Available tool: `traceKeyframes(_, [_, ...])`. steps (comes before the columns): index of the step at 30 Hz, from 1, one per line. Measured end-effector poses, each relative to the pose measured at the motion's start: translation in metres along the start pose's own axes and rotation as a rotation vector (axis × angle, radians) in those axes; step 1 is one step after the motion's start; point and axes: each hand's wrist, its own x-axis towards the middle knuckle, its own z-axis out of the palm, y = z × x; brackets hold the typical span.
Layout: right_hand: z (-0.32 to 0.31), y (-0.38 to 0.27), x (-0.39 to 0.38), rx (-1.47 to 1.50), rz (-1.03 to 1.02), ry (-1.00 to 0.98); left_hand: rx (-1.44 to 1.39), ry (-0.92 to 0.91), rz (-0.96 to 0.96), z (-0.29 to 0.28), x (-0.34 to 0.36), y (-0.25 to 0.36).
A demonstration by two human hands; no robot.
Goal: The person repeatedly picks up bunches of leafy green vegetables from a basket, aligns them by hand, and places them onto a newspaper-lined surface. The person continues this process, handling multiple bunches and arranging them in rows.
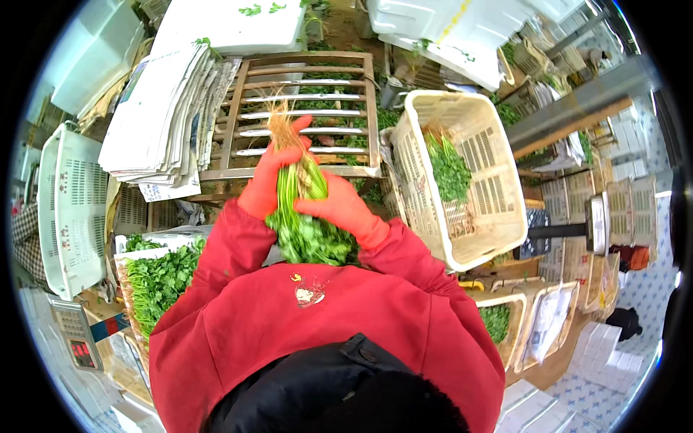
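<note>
Both hands wear orange-red gloves and hold one bunch of cilantro point(307, 234) close against my chest. Its brown roots point away from me and its leafy end hangs toward my body. My left hand point(273, 173) is closed round the stems just below the roots. My right hand point(339, 206) wraps the stems lower down, with the thumb lying across them. Beyond the roots stands a slatted metal rack point(307, 71). To the right, a cream plastic crate point(498, 216) holds another bunch of cilantro point(449, 169) with its roots toward the far side.
A thick stack of newspapers point(155, 119) lies left of the rack. A crate packed with greens point(170, 278) sits by my left elbow. Farther left are a pale green crate point(76, 209) and a digital scale point(78, 339). A white foam box point(227, 25) stands behind the rack.
</note>
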Motion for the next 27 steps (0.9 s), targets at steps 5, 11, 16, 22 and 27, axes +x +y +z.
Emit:
traceKeyframes(5, [-0.020, -0.047, 0.121, 0.181, 0.005, 0.047, 0.461, 0.096, 0.370, -0.069, 0.140, 0.076])
traceKeyframes(11, [-0.083, 0.120, 0.198, -0.299, -0.023, 0.543, 0.944, 0.672, 0.225, -0.190, 0.171, 0.031])
traceKeyframes(16, [-0.156, 0.132, 0.216, -0.311, 0.063, 0.388, 0.835, 0.671, -0.032, -0.187, 0.144, 0.019])
traceKeyframes(22, [-0.149, 0.091, 0.290, -0.501, 0.243, 0.066, 1.154, 0.641, 0.026, -0.173, 0.191, -0.024])
traceKeyframes(27, [-0.133, 0.100, 0.312, -0.418, 0.171, 0.140, 0.871, 0.727, -0.065, -0.178, 0.179, -0.014])
